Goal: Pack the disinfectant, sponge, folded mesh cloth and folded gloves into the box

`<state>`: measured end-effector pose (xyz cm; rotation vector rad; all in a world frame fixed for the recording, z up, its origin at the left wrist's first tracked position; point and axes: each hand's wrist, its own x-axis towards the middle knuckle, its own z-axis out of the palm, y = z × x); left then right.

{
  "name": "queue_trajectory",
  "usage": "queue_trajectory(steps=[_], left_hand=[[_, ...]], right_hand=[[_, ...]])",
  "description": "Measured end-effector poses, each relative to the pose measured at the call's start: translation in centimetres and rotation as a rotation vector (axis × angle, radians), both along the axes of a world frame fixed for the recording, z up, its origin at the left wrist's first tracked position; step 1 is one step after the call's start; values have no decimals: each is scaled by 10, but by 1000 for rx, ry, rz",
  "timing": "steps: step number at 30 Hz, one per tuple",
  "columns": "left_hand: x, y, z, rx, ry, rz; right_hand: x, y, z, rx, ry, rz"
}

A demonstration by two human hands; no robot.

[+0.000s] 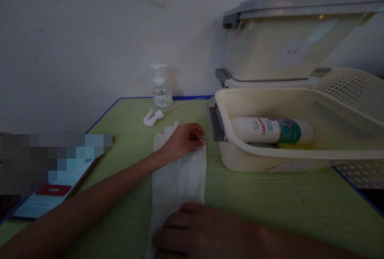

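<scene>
A long white glove [180, 183] lies flat on the green tabletop, its finger ends pointing toward the wall. My left hand [181, 141] reaches across the upper part and pinches the glove's right edge, near its thumb. Closer to me, my right hand [195, 233] rests on the lower part of the glove with its fingers laid out flat, pressing on the fabric. Part of the cuff is hidden beneath it. Just beyond the glove's fingers lies a white trigger spray head [153, 118] with a thin tube.
A clear pump bottle [162, 94] stands at the table's back edge. On the right, a cream basket [255, 159] holds a white and green spray can [270, 130]. Behind it stands a lidded storage box [264, 51]. A propped tablet or phone [63, 179] is at left.
</scene>
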<state>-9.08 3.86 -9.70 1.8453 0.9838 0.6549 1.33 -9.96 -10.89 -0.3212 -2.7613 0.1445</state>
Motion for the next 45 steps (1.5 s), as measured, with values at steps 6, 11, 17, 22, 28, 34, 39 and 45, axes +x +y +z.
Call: queue_trajectory(steps=[6, 11, 17, 22, 28, 34, 39, 45], left_hand=[[2, -1, -2, 23, -7, 36], [4, -6, 4, 68, 47, 47], [2, -1, 7, 117, 149, 11], [2, 5, 9, 92, 244, -36], [4, 3, 9, 120, 292, -28], [7, -4, 4, 274, 259, 36], [7, -9, -1, 461, 226, 25], [6, -8, -4, 550, 235, -19]], right_hand=[[1, 0, 2, 0, -21, 4], [1, 0, 3, 7, -21, 6], [1, 1, 5, 12, -33, 8], [1, 0, 4, 12, -25, 7], [1, 1, 1, 8, -11, 12], [-1, 0, 2, 20, 14, 0], [-3, -1, -2, 43, 82, -14], [-5, -5, -9, 18, 84, -62]])
